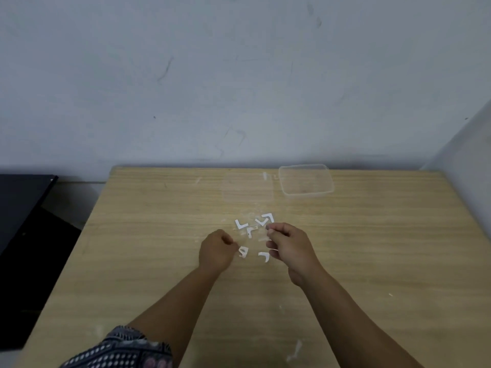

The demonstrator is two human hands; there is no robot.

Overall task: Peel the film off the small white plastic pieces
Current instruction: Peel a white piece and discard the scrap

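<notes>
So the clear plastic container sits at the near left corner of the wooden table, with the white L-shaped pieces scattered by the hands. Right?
Not quite. The head view shows the clear plastic container at the far edge, right of centre, by the wall. The white L-shaped pieces do lie scattered on the wooden table by the hands.

My left hand (216,251) is curled into a loose fist; my right hand (288,247) pinches thumb to fingertips, both forearms reaching forward.

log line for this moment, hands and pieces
left hand: closed | right hand: pinching, content unclear | small white L-shaped plastic pieces: loose on wooden table
</notes>
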